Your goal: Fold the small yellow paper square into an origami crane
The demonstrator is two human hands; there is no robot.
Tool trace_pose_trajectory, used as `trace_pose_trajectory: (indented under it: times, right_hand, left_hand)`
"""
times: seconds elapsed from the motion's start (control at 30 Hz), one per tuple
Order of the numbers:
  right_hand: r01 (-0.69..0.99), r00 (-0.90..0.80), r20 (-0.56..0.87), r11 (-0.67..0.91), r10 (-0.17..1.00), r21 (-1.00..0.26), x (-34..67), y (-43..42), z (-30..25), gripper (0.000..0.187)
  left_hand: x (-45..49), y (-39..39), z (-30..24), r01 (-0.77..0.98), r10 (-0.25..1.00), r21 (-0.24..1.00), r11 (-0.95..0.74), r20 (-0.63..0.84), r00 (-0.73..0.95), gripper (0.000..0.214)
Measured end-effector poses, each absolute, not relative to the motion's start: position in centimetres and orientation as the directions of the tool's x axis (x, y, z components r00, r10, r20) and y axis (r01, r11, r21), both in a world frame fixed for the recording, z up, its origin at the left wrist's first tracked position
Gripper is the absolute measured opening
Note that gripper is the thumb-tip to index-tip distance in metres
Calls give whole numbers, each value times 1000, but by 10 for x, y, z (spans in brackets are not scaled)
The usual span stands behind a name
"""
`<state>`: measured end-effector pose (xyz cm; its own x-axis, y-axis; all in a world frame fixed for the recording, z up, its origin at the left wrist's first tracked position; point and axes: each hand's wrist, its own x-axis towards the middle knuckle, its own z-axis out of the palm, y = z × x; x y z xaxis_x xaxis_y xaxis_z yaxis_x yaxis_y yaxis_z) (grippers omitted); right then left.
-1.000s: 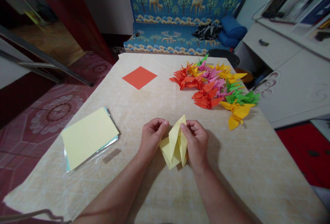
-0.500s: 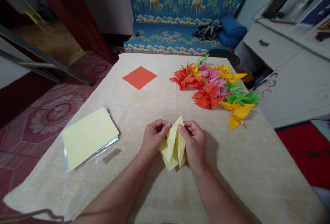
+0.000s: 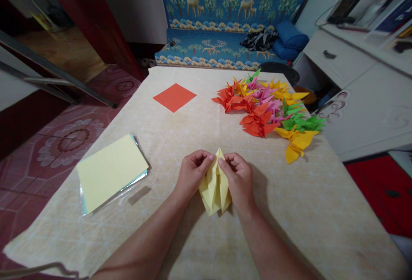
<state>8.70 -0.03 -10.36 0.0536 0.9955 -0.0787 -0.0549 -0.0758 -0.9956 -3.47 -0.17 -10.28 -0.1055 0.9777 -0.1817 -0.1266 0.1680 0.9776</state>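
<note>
While poised over table (image 3: 289, 211) | left hand (image 3: 192, 176) pinches folded yellow paper (image 3: 213, 189) | right hand (image 3: 237, 180) likewise

Closing the yellow fold

Since a second ago I've drawn my left hand (image 3: 192, 173) and right hand (image 3: 238, 180) closer together, so the pale yellow folded paper (image 3: 214, 187) between them has narrowed, its flaps pressed nearer, its tip now pinched between my fingertips and sitting slightly lower.
</note>
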Motion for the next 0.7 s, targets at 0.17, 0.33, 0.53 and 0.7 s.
trace_pose_trajectory:
  times: [0.17, 0.33, 0.53, 0.7]
  right_hand:
    - [-61, 45, -80, -77, 996, -995, 87, 0, -104, 16]
    - [-62, 42, -79, -77, 996, -995, 86, 0, -103, 16]
    - [-52, 25, -79, -77, 997, -996, 87, 0, -105, 15]
    - [-42, 12, -76, -76, 997, -996, 87, 0, -106, 16]
  left_hand:
    - [-34, -1, -102, -138, 978, 975, 173, -186, -91, 26]
    - [-34, -1, -103, -127, 976, 975, 181, -193, -96, 27]
    - [-35, -1, -103, -107, 978, 977, 183, -192, -82, 25]
    - [-35, -1, -104, -108, 978, 977, 185, -193, -77, 26]
